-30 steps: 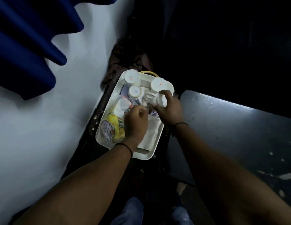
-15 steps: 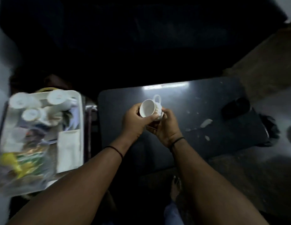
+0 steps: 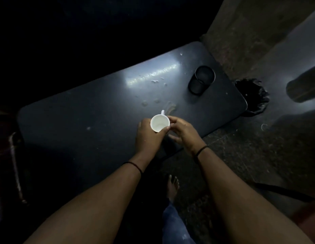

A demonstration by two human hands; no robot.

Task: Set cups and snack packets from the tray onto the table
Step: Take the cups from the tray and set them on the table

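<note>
A white cup point(image 3: 159, 123) with a small handle pointing away from me is upright, its empty inside facing the camera, over the near edge of the dark table point(image 3: 86, 120). My left hand point(image 3: 149, 136) wraps around its left and lower side. My right hand point(image 3: 182, 132) touches its right rim with the fingertips. I cannot tell whether the cup's base rests on the table. The tray and the snack packets are out of view.
A black cylindrical object point(image 3: 201, 79) lies on the table's far right. A black bin bag point(image 3: 253, 95) sits on the floor past the table's right end. My bare foot point(image 3: 172, 186) stands on the floor below. A dark chair frame point(image 3: 16, 166) is at left.
I lifted the cup from the tray, and my view swung right until the tray left it. The cup has turned from tilted to upright and has moved right over the table.
</note>
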